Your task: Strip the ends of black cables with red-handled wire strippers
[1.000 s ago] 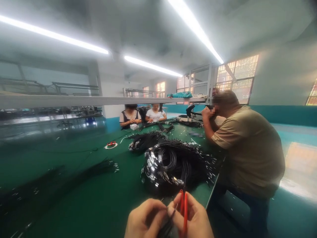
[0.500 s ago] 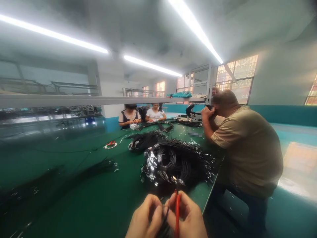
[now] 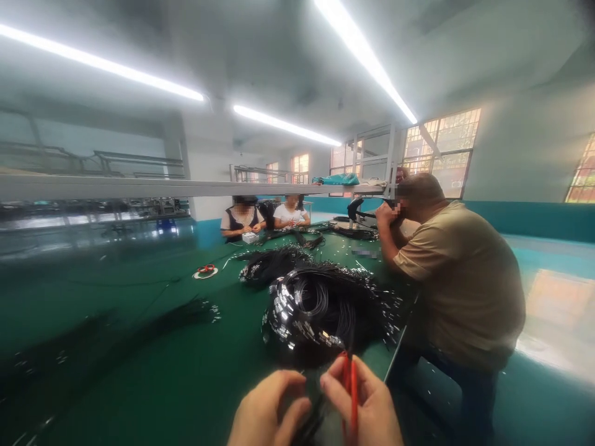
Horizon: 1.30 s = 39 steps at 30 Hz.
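My right hand is closed around a pliers-like tool with red handles, its dark tip pointing away from me. The tip overlaps the near edge of a large coiled bundle of black cables with silvery connector ends. To the left, my left hand is curled with a gap between thumb and index finger; nothing shows between them. Dark cable strands lie low between my two hands, partly hidden and blurred.
More black cable bundles lie behind the big coil and at the left on the green table. Red scissors rest on a white ring. A co-worker sits at the right edge; two people sit at the far end. A shelf beam crosses overhead.
My hands have drawn apart, the right one moving right with the red-handled tool. My left thumb and index finger, close together before, have parted.
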Each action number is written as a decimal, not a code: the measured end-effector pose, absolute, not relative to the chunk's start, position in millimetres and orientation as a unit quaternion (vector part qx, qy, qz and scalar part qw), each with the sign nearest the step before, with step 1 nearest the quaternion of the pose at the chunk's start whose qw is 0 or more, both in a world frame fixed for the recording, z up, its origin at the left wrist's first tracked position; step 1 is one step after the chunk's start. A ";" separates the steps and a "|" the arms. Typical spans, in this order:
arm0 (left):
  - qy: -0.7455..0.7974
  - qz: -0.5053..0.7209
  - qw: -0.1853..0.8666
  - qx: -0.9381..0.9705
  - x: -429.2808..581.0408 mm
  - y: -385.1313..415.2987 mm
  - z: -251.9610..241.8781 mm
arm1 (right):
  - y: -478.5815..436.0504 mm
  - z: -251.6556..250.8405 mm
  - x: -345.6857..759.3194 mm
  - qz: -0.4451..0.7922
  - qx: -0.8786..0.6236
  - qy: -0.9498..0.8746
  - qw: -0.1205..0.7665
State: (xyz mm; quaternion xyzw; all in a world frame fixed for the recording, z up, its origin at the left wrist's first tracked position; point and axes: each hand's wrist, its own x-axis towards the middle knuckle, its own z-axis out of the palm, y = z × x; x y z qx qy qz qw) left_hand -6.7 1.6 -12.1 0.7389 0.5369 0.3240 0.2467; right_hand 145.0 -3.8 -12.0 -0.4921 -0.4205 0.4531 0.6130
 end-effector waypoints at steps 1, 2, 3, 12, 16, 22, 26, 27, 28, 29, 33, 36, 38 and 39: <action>0.554 0.306 0.241 0.736 -7.7 3.1 -10.9 | -4.8 -12.6 150.3 0.441 -0.510 -0.406 0.617; 0.567 0.291 0.232 0.735 -8.5 4.8 -11.2 | -5.6 -14.6 155.8 0.426 -0.529 -0.394 0.619; 0.576 0.279 0.226 0.735 -9.1 6.4 -12.9 | -6.1 -17.7 161.1 0.415 -0.546 -0.385 0.617; 0.580 0.227 0.210 0.754 -6.7 13.6 -36.3 | -10.6 -35.1 177.1 0.372 -0.569 -0.359 0.639; 0.589 0.222 0.214 0.747 -4.1 11.0 -33.1 | -12.4 -36.3 173.0 0.391 -0.556 -0.383 0.626; 0.590 0.183 0.273 0.737 -4.3 8.1 -38.6 | -5.2 -62.8 168.2 0.436 -0.546 -0.427 0.574; 0.574 0.200 0.292 0.739 -8.9 13.9 -40.9 | -2.7 -71.6 169.6 0.449 -0.570 -0.422 0.543; 0.572 0.203 0.295 0.738 -9.4 15.1 -40.4 | -2.7 -72.4 169.8 0.453 -0.572 -0.422 0.538; 0.571 0.207 0.297 0.737 -9.6 16.1 -39.7 | -2.8 -73.0 169.8 0.456 -0.571 -0.423 0.536; 0.571 0.210 0.298 0.736 -9.5 16.7 -39.1 | -2.8 -73.6 169.4 0.458 -0.568 -0.425 0.535; 0.566 0.211 0.299 0.739 -8.7 16.8 -38.4 | -1.9 -77.1 164.7 0.458 -0.558 -0.437 0.536; 0.564 0.209 0.293 0.743 -9.4 15.7 -38.0 | -0.9 -78.9 160.6 0.457 -0.558 -0.437 0.537; 0.568 0.214 0.284 0.742 -8.7 13.6 -35.9 | -1.1 -79.4 159.6 0.457 -0.555 -0.437 0.541; 0.573 0.220 0.272 0.741 -7.7 12.0 -34.4 | -1.5 -79.6 159.7 0.456 -0.554 -0.436 0.543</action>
